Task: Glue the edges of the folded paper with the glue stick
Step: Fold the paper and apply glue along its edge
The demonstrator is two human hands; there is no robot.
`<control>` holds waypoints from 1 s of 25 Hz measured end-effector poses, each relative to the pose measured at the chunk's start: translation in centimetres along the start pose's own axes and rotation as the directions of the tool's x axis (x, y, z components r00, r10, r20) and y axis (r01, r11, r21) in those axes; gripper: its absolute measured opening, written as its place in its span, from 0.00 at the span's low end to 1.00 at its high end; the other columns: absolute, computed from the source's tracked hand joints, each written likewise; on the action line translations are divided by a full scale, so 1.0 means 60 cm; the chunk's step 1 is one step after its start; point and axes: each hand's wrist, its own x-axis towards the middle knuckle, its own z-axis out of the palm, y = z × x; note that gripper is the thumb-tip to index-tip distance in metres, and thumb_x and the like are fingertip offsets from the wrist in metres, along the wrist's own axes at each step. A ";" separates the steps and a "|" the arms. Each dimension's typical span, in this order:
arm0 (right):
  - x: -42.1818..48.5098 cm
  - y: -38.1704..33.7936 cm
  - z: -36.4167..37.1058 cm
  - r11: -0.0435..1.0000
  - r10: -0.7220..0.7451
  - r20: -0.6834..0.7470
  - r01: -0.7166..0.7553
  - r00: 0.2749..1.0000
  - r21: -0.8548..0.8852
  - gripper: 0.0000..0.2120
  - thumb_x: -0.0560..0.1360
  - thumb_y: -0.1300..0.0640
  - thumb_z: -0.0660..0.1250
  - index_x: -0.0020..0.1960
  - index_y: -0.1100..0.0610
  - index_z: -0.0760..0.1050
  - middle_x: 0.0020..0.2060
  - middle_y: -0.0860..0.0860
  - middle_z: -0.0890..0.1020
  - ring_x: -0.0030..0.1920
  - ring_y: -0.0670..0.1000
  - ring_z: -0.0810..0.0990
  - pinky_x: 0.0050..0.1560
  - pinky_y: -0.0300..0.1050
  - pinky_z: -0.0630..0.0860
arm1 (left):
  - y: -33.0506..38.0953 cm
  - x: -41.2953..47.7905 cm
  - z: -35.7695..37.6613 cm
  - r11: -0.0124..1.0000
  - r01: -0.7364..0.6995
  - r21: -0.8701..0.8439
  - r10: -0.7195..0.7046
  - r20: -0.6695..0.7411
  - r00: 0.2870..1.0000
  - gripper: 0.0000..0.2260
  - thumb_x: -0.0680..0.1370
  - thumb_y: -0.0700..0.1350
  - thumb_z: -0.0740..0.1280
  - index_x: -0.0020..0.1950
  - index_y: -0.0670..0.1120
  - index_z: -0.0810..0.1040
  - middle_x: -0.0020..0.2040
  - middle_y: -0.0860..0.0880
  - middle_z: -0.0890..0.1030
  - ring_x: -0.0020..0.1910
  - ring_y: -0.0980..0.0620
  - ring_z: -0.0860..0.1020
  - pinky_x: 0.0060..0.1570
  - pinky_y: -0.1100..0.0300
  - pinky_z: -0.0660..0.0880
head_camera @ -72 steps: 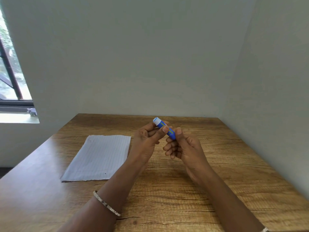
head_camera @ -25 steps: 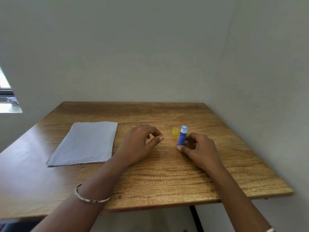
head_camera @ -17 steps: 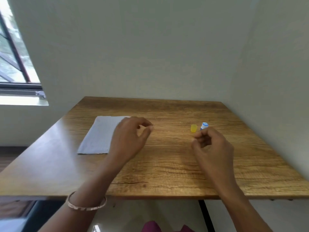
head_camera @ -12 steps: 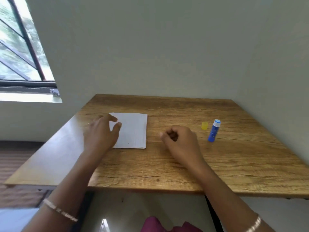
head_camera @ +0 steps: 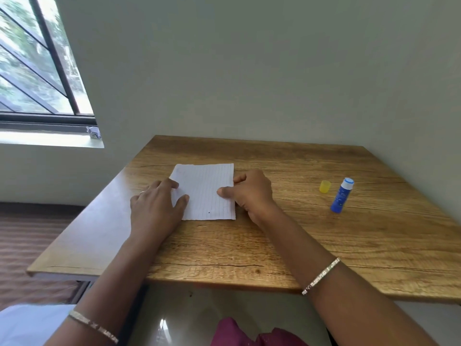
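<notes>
Left hand [head_camera: 156, 209] lies palm-down, fingers spread, on the left edge of the paper [head_camera: 205, 191]; thumb and fingertips press on the sheet, nothing gripped. Right hand [head_camera: 250, 193] is curled at the paper's right edge, thumb on top of the sheet and index finger at the edge; looks like a pinch on that edge, though the fingers beneath are hidden.

Paper: lined, folded, flat on the worktop [head_camera: 324, 240], left of centre, between both hands. Small dark dot near its near edge.

Glue stick [head_camera: 341, 195]: blue body, white tip showing, uncapped, standing upright and leaning slightly, well to the right of the paper, untouched. Yellow cap [head_camera: 325, 186] stands just beside it on its left, apart from it.

Bangle [head_camera: 320, 275] on the right wrist; another bangle on the left wrist; ring on a left finger. Window [head_camera: 37, 66] at upper left.
</notes>
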 end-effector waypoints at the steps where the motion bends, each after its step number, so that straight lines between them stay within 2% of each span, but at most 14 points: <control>1: 0.005 0.002 0.001 0.997 0.039 -0.010 -0.038 0.999 0.070 0.21 0.64 0.58 0.83 0.53 0.59 0.80 0.51 0.50 0.83 0.52 0.52 0.84 0.52 0.54 0.84 | -0.001 0.000 0.000 1.000 0.000 -0.002 0.000 0.006 1.000 0.20 0.80 0.56 0.65 0.69 0.49 0.74 0.68 0.47 0.77 0.66 0.44 0.74 0.66 0.44 0.64; 4: 0.015 0.008 -0.001 0.984 0.075 -0.013 -0.072 0.997 0.160 0.16 0.64 0.61 0.83 0.48 0.59 0.80 0.50 0.53 0.84 0.50 0.54 0.85 0.48 0.55 0.85 | -0.001 0.001 -0.001 1.000 0.003 0.003 -0.003 0.031 1.000 0.24 0.79 0.59 0.64 0.71 0.50 0.72 0.70 0.47 0.75 0.68 0.42 0.74 0.67 0.43 0.63; 7: 0.017 0.014 -0.020 0.977 0.074 0.007 -0.074 0.997 0.198 0.09 0.70 0.62 0.79 0.44 0.59 0.80 0.49 0.54 0.85 0.44 0.51 0.85 0.42 0.47 0.85 | -0.001 0.002 0.000 0.999 0.003 0.038 -0.004 0.040 0.999 0.24 0.80 0.61 0.61 0.72 0.50 0.72 0.71 0.46 0.75 0.69 0.42 0.73 0.67 0.43 0.63; 10: 0.013 0.024 -0.059 0.970 0.067 0.001 -0.065 0.998 0.234 0.06 0.73 0.60 0.77 0.44 0.58 0.80 0.50 0.54 0.86 0.46 0.53 0.85 0.45 0.50 0.85 | 0.000 0.001 -0.001 0.999 -0.011 0.036 0.010 0.015 1.000 0.22 0.81 0.60 0.58 0.69 0.48 0.75 0.68 0.46 0.78 0.68 0.41 0.73 0.66 0.43 0.65; 12: 0.005 0.032 -0.097 0.980 0.031 -0.008 -0.029 0.999 0.194 0.06 0.73 0.58 0.77 0.46 0.57 0.81 0.50 0.54 0.85 0.50 0.53 0.84 0.50 0.53 0.84 | 0.000 0.000 0.000 0.998 -0.025 0.053 0.024 0.015 1.000 0.22 0.82 0.59 0.58 0.67 0.48 0.77 0.67 0.46 0.78 0.67 0.41 0.74 0.65 0.43 0.65; 14: -0.012 0.041 -0.145 0.989 0.016 0.038 -0.022 0.999 0.149 0.07 0.74 0.57 0.76 0.49 0.57 0.81 0.51 0.53 0.85 0.52 0.53 0.83 0.51 0.51 0.83 | 0.000 0.000 0.000 0.998 -0.031 0.063 0.030 0.015 0.999 0.21 0.81 0.60 0.59 0.65 0.47 0.78 0.67 0.45 0.79 0.67 0.40 0.74 0.64 0.42 0.66; 17: -0.042 0.062 -0.218 0.997 0.055 0.197 -0.063 0.979 0.034 0.10 0.77 0.55 0.72 0.53 0.61 0.83 0.50 0.56 0.86 0.50 0.51 0.83 0.44 0.43 0.78 | -0.001 0.000 -0.001 0.999 -0.033 0.043 0.034 -0.017 0.999 0.20 0.80 0.59 0.61 0.61 0.47 0.81 0.66 0.45 0.79 0.65 0.39 0.75 0.63 0.40 0.67; 19: -0.061 0.077 -0.256 0.996 0.083 0.245 -0.078 0.966 -0.031 0.10 0.78 0.53 0.72 0.51 0.60 0.85 0.47 0.55 0.87 0.46 0.52 0.83 0.44 0.43 0.76 | 0.003 0.000 -0.004 0.998 -0.056 0.020 0.056 -0.041 0.998 0.17 0.80 0.58 0.63 0.57 0.47 0.83 0.66 0.44 0.79 0.64 0.37 0.75 0.61 0.39 0.69; 22: -0.080 0.101 -0.286 0.989 0.102 0.202 -0.078 0.974 -0.124 0.08 0.76 0.52 0.74 0.47 0.57 0.86 0.46 0.55 0.88 0.47 0.52 0.84 0.47 0.45 0.77 | 0.017 -0.005 -0.006 0.988 -0.152 -0.003 0.152 -0.091 0.984 0.14 0.79 0.57 0.65 0.54 0.48 0.83 0.65 0.43 0.80 0.64 0.37 0.76 0.60 0.36 0.70; 25: -0.092 0.129 -0.292 0.981 0.083 0.068 -0.069 0.994 -0.180 0.08 0.73 0.51 0.76 0.44 0.55 0.85 0.44 0.53 0.86 0.47 0.52 0.83 0.46 0.47 0.75 | 0.040 -0.022 -0.006 0.938 -0.331 -0.098 0.320 -0.111 0.941 0.13 0.78 0.59 0.66 0.53 0.52 0.83 0.61 0.47 0.82 0.63 0.42 0.78 0.60 0.38 0.71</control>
